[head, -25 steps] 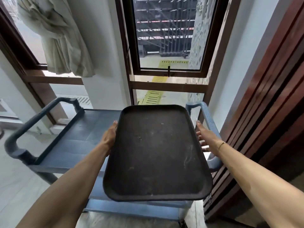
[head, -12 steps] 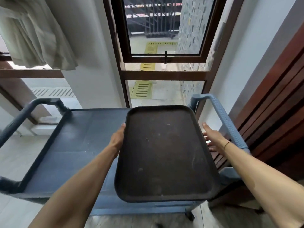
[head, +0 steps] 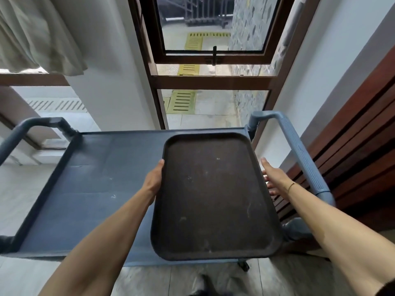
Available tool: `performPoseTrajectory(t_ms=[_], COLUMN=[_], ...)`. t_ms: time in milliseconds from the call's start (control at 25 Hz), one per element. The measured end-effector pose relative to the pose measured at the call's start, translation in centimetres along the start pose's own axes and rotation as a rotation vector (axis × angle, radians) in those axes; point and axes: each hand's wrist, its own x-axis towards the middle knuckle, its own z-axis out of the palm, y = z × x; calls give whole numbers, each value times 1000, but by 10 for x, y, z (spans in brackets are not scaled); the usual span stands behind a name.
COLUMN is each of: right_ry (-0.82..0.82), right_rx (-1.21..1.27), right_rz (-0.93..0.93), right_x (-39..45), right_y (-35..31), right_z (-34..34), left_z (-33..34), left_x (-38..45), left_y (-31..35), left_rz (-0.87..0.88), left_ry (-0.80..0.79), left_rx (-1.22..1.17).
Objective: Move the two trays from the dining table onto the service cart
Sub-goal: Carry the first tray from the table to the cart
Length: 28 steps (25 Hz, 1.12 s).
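- Tray (head: 213,195): a dark, rectangular, empty tray with a raised rim, held over the right-hand part of the service cart (head: 89,180). Its far edge lies close to the cart's back rim; its near edge overhangs the cart's front edge. Whether the underside touches the shelf cannot be told from this view.
- Left hand (head: 153,180): at the tray's left rim, thumb on top of the edge, the fingers hidden beneath — it reads as gripping the rim.
- Right hand (head: 274,178): just beside the tray's right rim, thumb stretched along the edge; a few fingertips show below the palm, spread. Whether it bears the tray from underneath or only steadies it cannot be told. A thin bracelet sits at the wrist.
- Service cart: a blue-grey top shelf with a low raised rim and a tubular handle at each end; the shelf's left part lies bare. The ribbed right handle (head: 299,152) runs close along the right hand.
- Second tray: not in view; by the task sentence one more is yet to be accounted for.
- Surroundings: a wood-framed window (head: 213,56) behind the cart, a pale curtain (head: 36,35) at upper left, dark wooden panelling (head: 352,133) at right.
- Hazards, as a judgement: released with this overhang, the tray could tip off the front edge; the right hand may be pinched between rim and handle; placed centrally, it would leave too little shelf for the other tray.
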Motion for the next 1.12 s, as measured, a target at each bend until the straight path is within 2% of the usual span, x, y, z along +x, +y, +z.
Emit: performPoseTrajectory(t_ms=[560,800,960,1120], right_ry=[69,197,223,242], right_rx=[-96,-411,-423,-425], right_rz=[24,-66,9,10], right_x=[31,36,39,41], right_y=[15,13,11,9], right_z=[4,15,14,16], left_z=[18,18,18,17], left_x=[20,23,26,27], left_y=[-20,-24,-26,-27], left_rz=[-33,-47,-43,-38], left_ry=[-6,-11,-6,-8], left_rx=[21,42,38,91])
